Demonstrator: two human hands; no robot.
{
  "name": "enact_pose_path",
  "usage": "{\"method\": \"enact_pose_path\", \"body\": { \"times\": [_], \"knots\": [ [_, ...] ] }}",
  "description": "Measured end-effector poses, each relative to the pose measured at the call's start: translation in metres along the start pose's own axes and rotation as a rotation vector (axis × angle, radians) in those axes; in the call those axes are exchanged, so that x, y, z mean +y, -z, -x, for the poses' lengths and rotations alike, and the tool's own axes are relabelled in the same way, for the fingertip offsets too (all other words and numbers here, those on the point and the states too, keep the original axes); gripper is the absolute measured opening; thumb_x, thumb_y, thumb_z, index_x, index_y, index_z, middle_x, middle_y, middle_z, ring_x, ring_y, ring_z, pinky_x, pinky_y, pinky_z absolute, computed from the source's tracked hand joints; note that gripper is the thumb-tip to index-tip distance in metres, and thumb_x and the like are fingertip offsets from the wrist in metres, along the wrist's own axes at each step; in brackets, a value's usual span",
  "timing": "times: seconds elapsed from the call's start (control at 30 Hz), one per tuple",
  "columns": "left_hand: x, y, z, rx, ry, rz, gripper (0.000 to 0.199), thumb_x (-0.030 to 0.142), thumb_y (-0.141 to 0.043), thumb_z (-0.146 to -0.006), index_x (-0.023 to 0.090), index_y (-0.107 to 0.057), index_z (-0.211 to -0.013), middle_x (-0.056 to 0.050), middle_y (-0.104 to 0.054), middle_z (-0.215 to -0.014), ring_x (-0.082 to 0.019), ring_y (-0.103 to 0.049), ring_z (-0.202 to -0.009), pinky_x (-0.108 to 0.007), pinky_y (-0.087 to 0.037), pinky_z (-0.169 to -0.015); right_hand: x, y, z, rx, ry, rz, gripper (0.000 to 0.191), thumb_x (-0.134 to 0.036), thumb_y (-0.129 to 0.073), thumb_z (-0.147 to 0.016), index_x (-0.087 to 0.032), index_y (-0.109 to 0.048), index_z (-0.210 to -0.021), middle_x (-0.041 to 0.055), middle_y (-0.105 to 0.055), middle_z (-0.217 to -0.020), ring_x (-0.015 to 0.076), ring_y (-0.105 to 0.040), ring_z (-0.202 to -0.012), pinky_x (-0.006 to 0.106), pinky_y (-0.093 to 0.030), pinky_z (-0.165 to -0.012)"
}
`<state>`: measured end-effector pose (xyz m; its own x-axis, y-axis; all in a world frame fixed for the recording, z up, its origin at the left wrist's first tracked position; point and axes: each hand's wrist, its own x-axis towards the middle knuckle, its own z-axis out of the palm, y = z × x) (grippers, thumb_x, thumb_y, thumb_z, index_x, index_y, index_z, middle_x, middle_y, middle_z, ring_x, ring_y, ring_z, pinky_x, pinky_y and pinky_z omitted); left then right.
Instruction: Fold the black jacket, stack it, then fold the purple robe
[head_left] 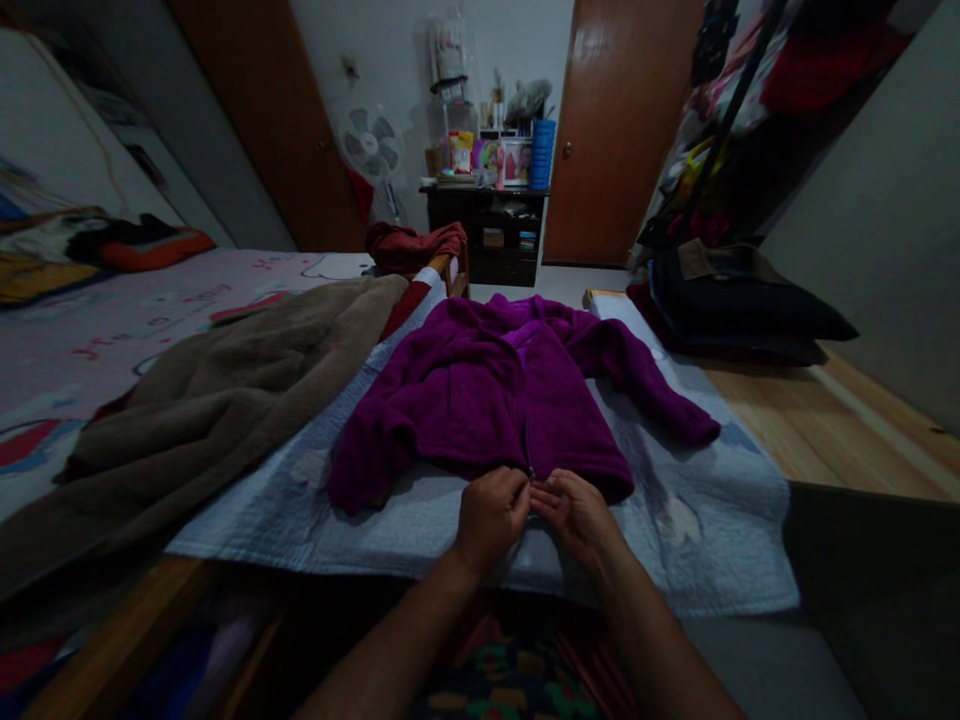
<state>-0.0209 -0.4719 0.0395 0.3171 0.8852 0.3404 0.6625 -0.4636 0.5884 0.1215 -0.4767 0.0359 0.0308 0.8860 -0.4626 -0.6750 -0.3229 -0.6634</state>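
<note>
Forearms (401, 637) foremost, left hand (489, 517) and right hand (579, 512) pinch the zip (526, 425) of a rumpled, fleecy purple jacket (480, 395).

Jacket (480, 400) on cloth (720, 545), bed (165, 320) left, folded clothes (750, 305) right.

- I have room to pass a hand over the pale-blue quilted cloth (724, 515), right of the purple fleece jacket (480, 400).
- Left of the jacket, a bulky grey-brown plush garment (262, 375) stands in my way.
- Beyond it to the right, a stack of dark folded clothes (742, 305) blocks me.
- At its near hem, the left hand (489, 518) and right hand (576, 510), close together, obstruct my middle approach.
</note>
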Motion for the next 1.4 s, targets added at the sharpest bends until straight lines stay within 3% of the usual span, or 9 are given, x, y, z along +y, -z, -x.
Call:
{"method": "enact_pose_path", "body": {
  "times": [0.2,0.33,0.43,0.53,0.7,0.8,0.97,1.2,1.4],
  "knots": [
    [-0.006,0.0,0.006,0.054,-0.406,-0.297,0.01,0.021,-0.052,-0.091,0.019,-0.061,-0.087,-0.004,-0.067,-0.087,-0.017,-0.058,-0.076,-0.031,-0.037,-0.066,0.005,-0.006,-0.003,0.036,-0.11,-0.065,0.025,-0.027,-0.082,-0.061,-0.016,-0.059,-0.065,0.0034,-0.066,-0.063,0.0142,-0.062,-0.059,0.024,-0.051,-0.054],
    [-0.005,-0.002,0.01,0.047,-0.435,-0.274,0.015,0.019,-0.05,-0.092,0.018,-0.061,-0.084,-0.006,-0.068,-0.087,-0.017,-0.058,-0.075,-0.031,-0.037,-0.065,0.007,-0.008,-0.004,0.058,-0.096,-0.032,0.03,-0.027,-0.087,-0.053,-0.015,-0.061,-0.059,0.0003,-0.064,-0.058,0.0124,-0.061,-0.059,0.022,-0.048,-0.054],
    [0.0,0.001,0.011,-0.017,-0.276,-0.074,0.012,0.021,-0.054,-0.089,0.018,-0.062,-0.082,-0.005,-0.066,-0.081,-0.018,-0.059,-0.077,-0.03,-0.04,-0.069,0.009,-0.006,-0.005,0.035,-0.063,0.028,0.028,-0.029,-0.087,-0.053,-0.013,-0.067,-0.063,0.0017,-0.067,-0.061,0.012,-0.06,-0.06,0.022,-0.047,-0.055],
    [0.002,0.003,0.01,-0.064,0.033,0.263,0.014,0.028,-0.055,-0.088,0.018,-0.064,-0.082,-0.004,-0.066,-0.081,-0.016,-0.061,-0.076,-0.027,-0.043,-0.069,0.009,-0.003,-0.007,0.017,-0.048,0.046,0.027,-0.032,-0.085,-0.057,-0.012,-0.071,-0.069,0.0029,-0.068,-0.063,0.012,-0.059,-0.058,0.023,-0.046,-0.055],
    [-0.004,-0.003,-0.001,-0.161,0.541,0.789,0.022,0.039,-0.055,-0.083,0.017,-0.058,-0.087,0.0,-0.062,-0.071,-0.011,-0.055,-0.053,-0.022,-0.041,-0.05,0.004,-0.001,-0.01,-0.002,-0.106,0.052,0.021,-0.031,-0.081,-0.064,-0.013,-0.072,-0.068,0.0025,-0.066,-0.059,0.0098,-0.053,-0.051,0.022,-0.042,-0.05],
    [-0.007,-0.003,-0.01,-0.175,0.741,0.987,0.031,0.041,-0.062,-0.076,0.018,-0.052,-0.094,0.001,-0.062,-0.073,-0.008,-0.053,-0.046,-0.019,-0.036,-0.043,0.004,0.0,-0.011,-0.036,-0.106,0.03,0.02,-0.031,-0.08,-0.065,-0.013,-0.072,-0.068,0.0025,-0.066,-0.06,0.0107,-0.055,-0.053,0.023,-0.044,-0.052],
    [-0.003,-0.002,-0.022,-0.177,0.851,1.038,0.037,0.044,-0.069,-0.072,0.018,-0.05,-0.091,0.001,-0.062,-0.07,-0.007,-0.052,-0.045,-0.017,-0.032,-0.041,0.008,0.005,-0.013,-0.089,-0.108,0.038,0.021,-0.031,-0.08,-0.067,-0.013,-0.07,-0.07,0.0031,-0.067,-0.063,0.0117,-0.058,-0.056,0.022,-0.045,-0.052],
    [-0.004,-0.028,-0.036,0.15,0.847,0.97,0.039,0.046,-0.077,-0.063,0.017,-0.051,-0.067,0.006,-0.05,-0.053,-0.006,-0.043,-0.043,-0.019,-0.029,-0.042,0.01,0.004,-0.012,-0.009,-0.106,0.009,0.021,-0.026,-0.08,-0.066,-0.013,-0.065,-0.064,0.0002,-0.061,-0.054,0.0107,-0.056,-0.05,0.021,-0.042,-0.046],
    [-0.011,-0.022,-0.038,0.124,0.929,1.288,0.043,0.04,-0.083,-0.053,0.018,-0.046,-0.058,0.009,-0.042,-0.046,-0.004,-0.037,-0.039,-0.018,-0.02,-0.039,0.008,0.005,-0.011,-0.028,-0.141,-0.047,0.014,-0.022,-0.077,-0.07,-0.013,-0.066,-0.069,0.0016,-0.064,-0.059,0.0112,-0.06,-0.052,0.021,-0.044,-0.048]
  ]
}}
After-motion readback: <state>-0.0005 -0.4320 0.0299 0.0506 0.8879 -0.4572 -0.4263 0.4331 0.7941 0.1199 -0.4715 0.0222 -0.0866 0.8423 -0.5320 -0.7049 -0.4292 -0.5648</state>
